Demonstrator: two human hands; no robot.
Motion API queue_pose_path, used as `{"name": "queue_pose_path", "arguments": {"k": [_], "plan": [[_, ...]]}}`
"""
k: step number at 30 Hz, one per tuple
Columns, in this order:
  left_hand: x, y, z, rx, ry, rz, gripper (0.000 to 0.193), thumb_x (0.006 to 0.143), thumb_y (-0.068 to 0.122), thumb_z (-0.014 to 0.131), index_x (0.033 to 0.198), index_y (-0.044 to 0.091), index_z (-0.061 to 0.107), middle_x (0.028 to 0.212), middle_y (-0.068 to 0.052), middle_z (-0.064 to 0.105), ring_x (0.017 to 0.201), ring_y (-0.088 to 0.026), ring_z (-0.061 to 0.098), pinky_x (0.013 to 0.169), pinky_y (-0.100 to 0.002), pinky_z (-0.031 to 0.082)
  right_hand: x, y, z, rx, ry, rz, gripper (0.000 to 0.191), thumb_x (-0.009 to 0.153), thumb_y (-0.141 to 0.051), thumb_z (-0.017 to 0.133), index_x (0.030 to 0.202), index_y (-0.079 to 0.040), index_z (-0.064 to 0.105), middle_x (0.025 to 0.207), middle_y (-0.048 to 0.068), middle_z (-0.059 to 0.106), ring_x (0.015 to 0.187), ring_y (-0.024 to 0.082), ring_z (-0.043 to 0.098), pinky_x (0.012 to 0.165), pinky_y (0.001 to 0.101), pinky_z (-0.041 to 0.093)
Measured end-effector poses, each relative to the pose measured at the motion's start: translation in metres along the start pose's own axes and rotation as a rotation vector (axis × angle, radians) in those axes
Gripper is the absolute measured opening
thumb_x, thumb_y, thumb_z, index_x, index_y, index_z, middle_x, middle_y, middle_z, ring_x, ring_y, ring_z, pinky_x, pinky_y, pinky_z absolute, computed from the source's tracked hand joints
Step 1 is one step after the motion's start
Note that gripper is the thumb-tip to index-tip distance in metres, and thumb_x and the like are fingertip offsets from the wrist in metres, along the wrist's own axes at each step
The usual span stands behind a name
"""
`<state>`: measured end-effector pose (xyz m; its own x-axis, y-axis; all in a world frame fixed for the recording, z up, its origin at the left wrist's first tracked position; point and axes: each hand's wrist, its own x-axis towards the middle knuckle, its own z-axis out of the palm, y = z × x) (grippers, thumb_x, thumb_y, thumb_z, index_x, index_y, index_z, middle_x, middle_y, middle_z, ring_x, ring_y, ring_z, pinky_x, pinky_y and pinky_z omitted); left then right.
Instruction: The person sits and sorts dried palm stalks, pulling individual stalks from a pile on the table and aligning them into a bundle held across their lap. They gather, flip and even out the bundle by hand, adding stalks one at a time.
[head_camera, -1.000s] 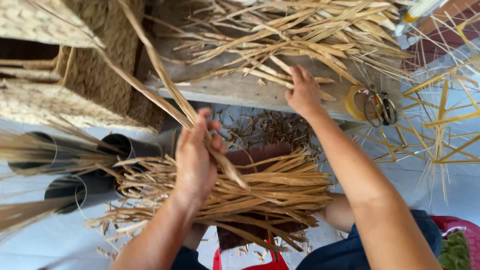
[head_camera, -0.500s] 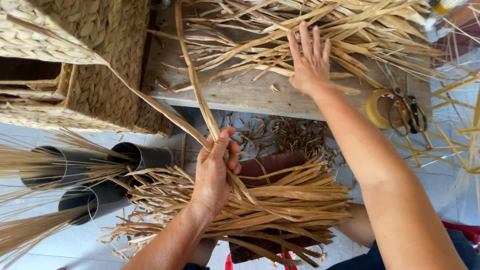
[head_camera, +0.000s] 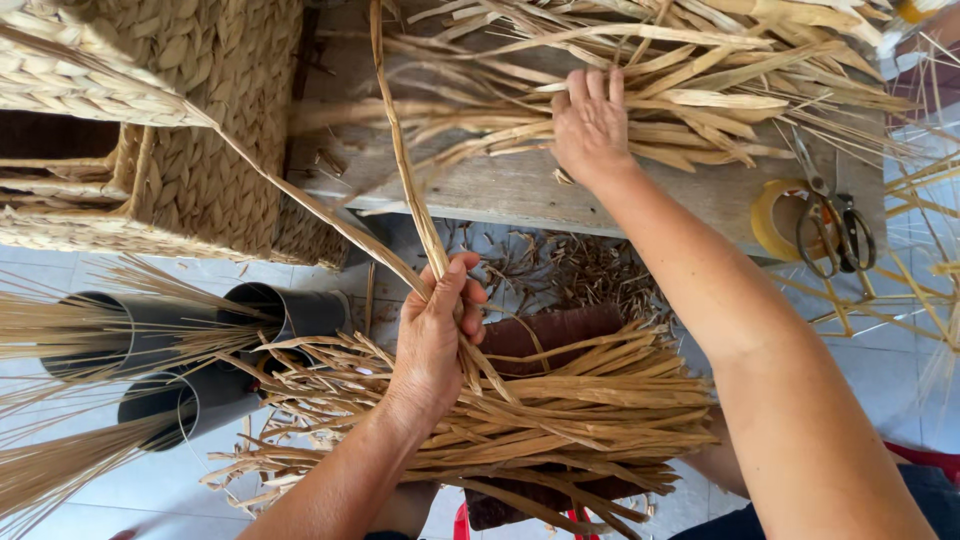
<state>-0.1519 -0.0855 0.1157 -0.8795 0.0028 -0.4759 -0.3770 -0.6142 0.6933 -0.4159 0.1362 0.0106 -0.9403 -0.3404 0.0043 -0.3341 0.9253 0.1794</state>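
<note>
While the left hand (head_camera: 432, 335) is clenching long tan dried-leaf strips (head_camera: 400, 170) taut, the right hand (head_camera: 590, 125) is pressing flat, released, into the loose straw-coloured leaf pile (head_camera: 700, 90) at one o'clock.

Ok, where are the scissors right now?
In the head view, the scissors lie at the right end of the wooden bench, resting on the yellow tape roll, right of the right hand.

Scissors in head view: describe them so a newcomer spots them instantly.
Start at the grey wooden bench piled with dried straw strips, past the right hand towards its right end. There a yellow tape roll lies flat, and the scissors rest across it. Dark metal loop handles make them the only metal thing among pale straw.
</note>
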Motion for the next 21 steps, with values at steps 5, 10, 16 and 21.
{"name": "queue_pose_path", "arguments": {"k": [5, 10, 16, 21], "plan": [[0.000, -0.006, -0.005, 0.032, -0.001, 0.029, 0.031, 0.100, 0.034, 0.064, 0.112, 0.006, 0.067, 0.074, 0.000, 0.060, 0.057, -0.008, 0.048, 0.051, -0.026, 0.042, -0.014, -0.009, -0.022, 0.219, 0.127, -0.036, 0.105, 0.074, -0.017, 0.083, 0.168, -0.014, 0.036, 0.162, 0.024, 0.029, 0.143, 0.040, 0.035, 0.122, 0.0533, 0.026], [0.001, -0.008, -0.004, 0.036, 0.003, 0.050, 0.033, 0.099, 0.035, 0.064, 0.114, 0.007, 0.067, 0.076, 0.000, 0.061, 0.057, -0.007, 0.049, 0.052, -0.025, 0.043, 0.006, -0.002, -0.046, 0.174, -0.120, -0.003, 0.128, 0.064, -0.031, 0.090, 0.165, -0.022, 0.011, 0.169, 0.015, -0.002, 0.155, 0.039, 0.007, 0.117, 0.0616, 0.008], [0.007, -0.010, -0.003, 0.089, 0.007, 0.057, 0.035, 0.098, 0.037, 0.064, 0.114, 0.007, 0.067, 0.076, 0.001, 0.061, 0.056, -0.006, 0.049, 0.051, -0.025, 0.043, 0.016, -0.002, -0.064, 0.208, -0.311, 0.030, 0.079, 0.082, -0.038, 0.084, 0.149, -0.018, 0.047, 0.147, 0.013, 0.052, 0.139, 0.031, 0.045, 0.124, 0.0587, 0.017], [0.010, -0.011, -0.008, 0.105, 0.007, 0.062, 0.035, 0.099, 0.037, 0.064, 0.114, 0.006, 0.068, 0.076, 0.000, 0.062, 0.056, -0.006, 0.050, 0.051, -0.025, 0.043, 0.025, 0.016, -0.069, 0.300, -0.197, 0.101, 0.043, 0.091, -0.035, 0.079, 0.125, -0.012, 0.065, 0.108, 0.009, 0.073, 0.111, 0.026, 0.065, 0.129, 0.0546, 0.014]]}}
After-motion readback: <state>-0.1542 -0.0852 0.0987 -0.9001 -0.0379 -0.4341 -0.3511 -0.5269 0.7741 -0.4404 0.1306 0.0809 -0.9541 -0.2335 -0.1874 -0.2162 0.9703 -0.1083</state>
